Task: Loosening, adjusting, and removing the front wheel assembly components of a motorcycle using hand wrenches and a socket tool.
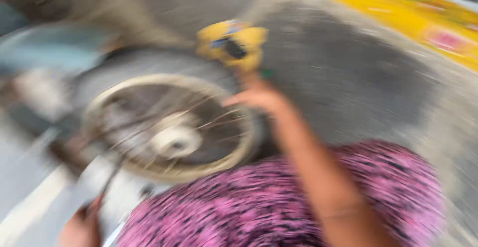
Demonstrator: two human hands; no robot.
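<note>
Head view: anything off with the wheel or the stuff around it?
Nothing clearly stands out, though heavy blur hides detail. The spoked wheel lies flat with its tyre on. The right hand rests at its rim near a yellow object; the left hand grips a thin tool. No visible spill or break.

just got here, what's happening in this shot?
The frame is heavily motion-blurred. A person in a pink-and-black patterned garment is at a spoked wheel with its tyre on, lying over grey ground. The right hand rests at the wheel's rim, next to a yellow object. The left hand grips a thin dark tool pointing toward the spokes.
</note>
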